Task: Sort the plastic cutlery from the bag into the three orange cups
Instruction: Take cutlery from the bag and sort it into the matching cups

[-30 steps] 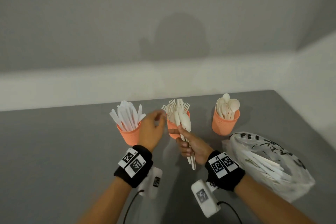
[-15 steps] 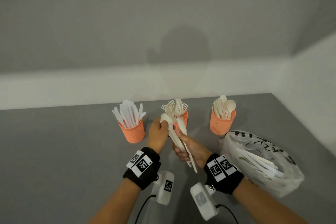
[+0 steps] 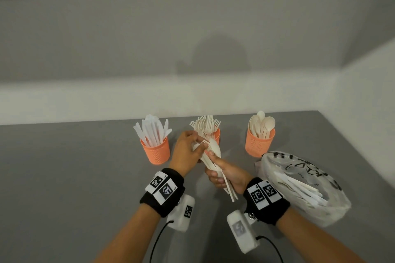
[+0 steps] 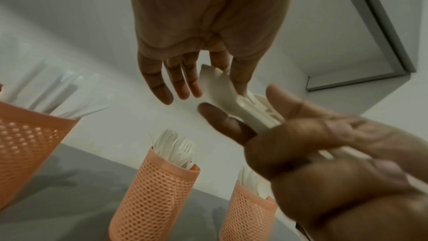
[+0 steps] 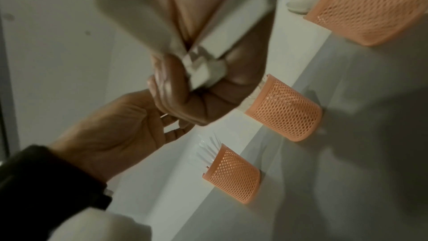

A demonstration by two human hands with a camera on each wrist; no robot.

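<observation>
Since 0.5 s ago, left hand [image 3: 188, 151] has shifted onto the bundle tips; head view has tipped lower. Right hand [image 3: 226, 174] fist-grips a bundle of cutlery [image 3: 213, 156]: thin, smooth, cream plastic, spoon bowl uppermost. Left thumb and forefinger pinch 1 piece at the bundle top; type unclear. 3 orange mesh cups beyond the grip: knife cup [image 3: 156, 151], fork cup [image 3: 217, 135] partly hidden by the hands, spoon cup [image 3: 258, 144]. Right of the grip, crinkled translucent bag [image 3: 303, 188] holds more pieces. Right wrist view blurred.
</observation>
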